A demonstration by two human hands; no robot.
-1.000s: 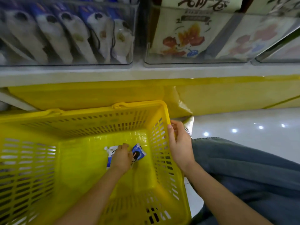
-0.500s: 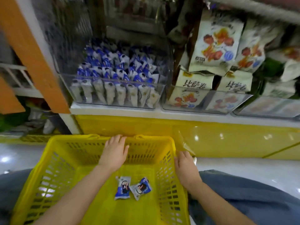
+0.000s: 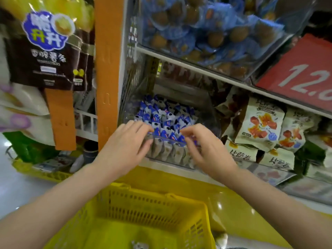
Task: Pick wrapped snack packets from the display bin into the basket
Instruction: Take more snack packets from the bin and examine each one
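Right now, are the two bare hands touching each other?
Apart. The head view shows blue-and-white wrapped snack packets between the left hand and right hand.

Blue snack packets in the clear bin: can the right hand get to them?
Probably yes. The right hand is at the open top of the bin, its fingers curled over the front row of packets. Nothing lies between, and the shelf above leaves a gap.

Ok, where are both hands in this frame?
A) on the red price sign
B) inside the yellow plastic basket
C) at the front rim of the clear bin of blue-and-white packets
C: the left hand and right hand both reach the front rim of the clear plastic display bin holding blue-and-white wrapped snack packets, above the yellow plastic basket.
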